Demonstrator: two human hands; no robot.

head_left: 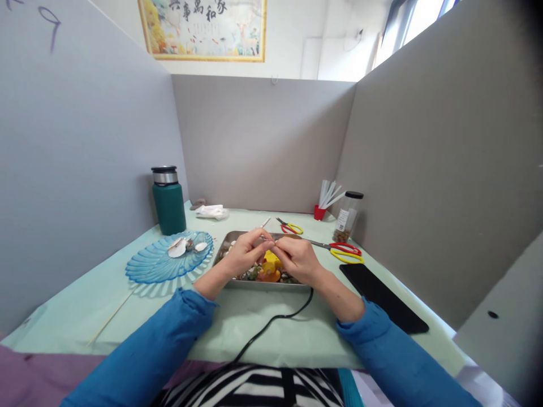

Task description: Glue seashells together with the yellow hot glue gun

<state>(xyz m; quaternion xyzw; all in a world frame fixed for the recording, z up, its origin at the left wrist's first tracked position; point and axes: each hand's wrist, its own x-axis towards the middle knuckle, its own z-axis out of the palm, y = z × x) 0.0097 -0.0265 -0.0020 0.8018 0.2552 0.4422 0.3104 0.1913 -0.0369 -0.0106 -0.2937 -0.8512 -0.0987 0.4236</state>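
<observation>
My left hand (244,253) and my right hand (297,258) meet over a metal tray (263,284), fingertips pinched together on a small item I cannot make out. A thin stick pokes up from between the fingers toward the back. Under the hands, the tray holds small shells or stones and a yellow toy (270,265). Both sleeves are blue.
A blue glass plate (163,263) with white shells lies left of the tray, a green flask (168,200) behind it. Two red-and-yellow scissors (345,251), a jar (347,217), a red cup of sticks (321,210) and a black phone (384,297) sit right. Grey partitions enclose the desk.
</observation>
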